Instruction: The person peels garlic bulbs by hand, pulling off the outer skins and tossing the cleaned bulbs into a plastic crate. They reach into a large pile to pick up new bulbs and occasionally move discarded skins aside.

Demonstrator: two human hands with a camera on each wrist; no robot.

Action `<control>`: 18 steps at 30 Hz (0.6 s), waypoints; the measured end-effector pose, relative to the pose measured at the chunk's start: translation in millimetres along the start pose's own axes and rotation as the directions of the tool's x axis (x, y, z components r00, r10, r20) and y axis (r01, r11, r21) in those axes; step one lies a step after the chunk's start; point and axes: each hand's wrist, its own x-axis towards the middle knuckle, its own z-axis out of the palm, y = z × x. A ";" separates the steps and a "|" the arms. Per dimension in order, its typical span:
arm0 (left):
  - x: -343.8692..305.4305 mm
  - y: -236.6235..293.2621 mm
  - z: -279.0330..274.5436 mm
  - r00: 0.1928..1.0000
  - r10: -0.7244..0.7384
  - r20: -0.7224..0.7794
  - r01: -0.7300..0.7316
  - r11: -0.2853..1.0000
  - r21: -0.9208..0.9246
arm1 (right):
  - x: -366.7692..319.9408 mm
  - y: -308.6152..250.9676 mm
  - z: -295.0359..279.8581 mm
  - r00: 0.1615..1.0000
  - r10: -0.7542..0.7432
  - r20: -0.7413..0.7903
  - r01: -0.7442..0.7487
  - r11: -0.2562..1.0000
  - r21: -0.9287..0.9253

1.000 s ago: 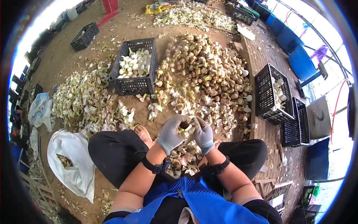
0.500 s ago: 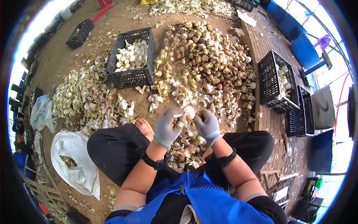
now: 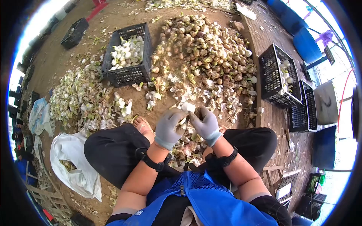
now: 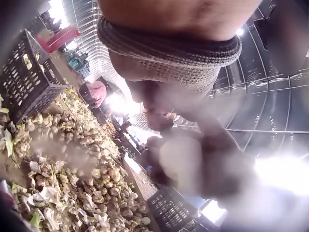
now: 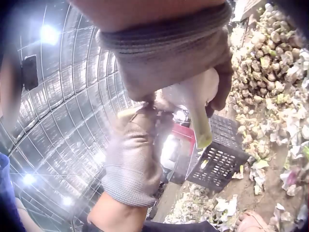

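Observation:
A peeled white garlic bulb [image 3: 188,107] is between both grey-gloved hands, above the lap. The right hand [image 3: 205,124] grips the bulb; in the right wrist view its green stem [image 5: 203,128] hangs down past the fingers. Close beside it, the left hand [image 3: 169,126] has curled fingers around a small pale piece [image 3: 183,121], whose kind is too small to tell. Much of the left wrist view is blurred near the fingers.
Ahead lies a large heap of unpeeled garlic [image 3: 211,52]. A black crate [image 3: 130,75] of white bulbs stands left of it, another crate [image 3: 267,71] on the right boards. Husks [image 3: 79,96] pile at left near a white sack [image 3: 71,147].
The hands parted slightly, then came back together at the bulb, which now shows whiter above the fingertips. The head view has tilted down a little.

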 end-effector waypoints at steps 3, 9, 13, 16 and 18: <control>-2.9 -0.8 4.8 0.998 0.011 0.057 -0.011 1.000 -0.008 | 2.8 5.6 -1.2 0.999 -0.042 -0.029 0.037 0.988 -0.147; -17.1 -16.4 9.5 0.963 -0.269 -0.014 0.260 0.943 -0.210 | 8.6 9.2 -8.8 1.000 -0.024 -0.014 0.019 0.970 -0.243; -9.6 9.6 18.6 0.839 -0.538 0.084 0.417 0.536 -0.734 | 19.0 25.8 -23.9 0.976 0.112 -0.187 -0.160 0.951 -0.265; -22.6 -40.6 18.3 0.773 -0.626 0.098 0.383 0.339 -0.859 | 34.0 49.8 -35.0 0.930 0.247 -0.271 -0.272 0.961 -0.057; -10.4 -25.1 15.8 0.775 -0.622 0.113 0.323 0.236 -0.917 | 33.4 42.1 -36.7 0.963 0.257 -0.080 -0.247 0.962 0.119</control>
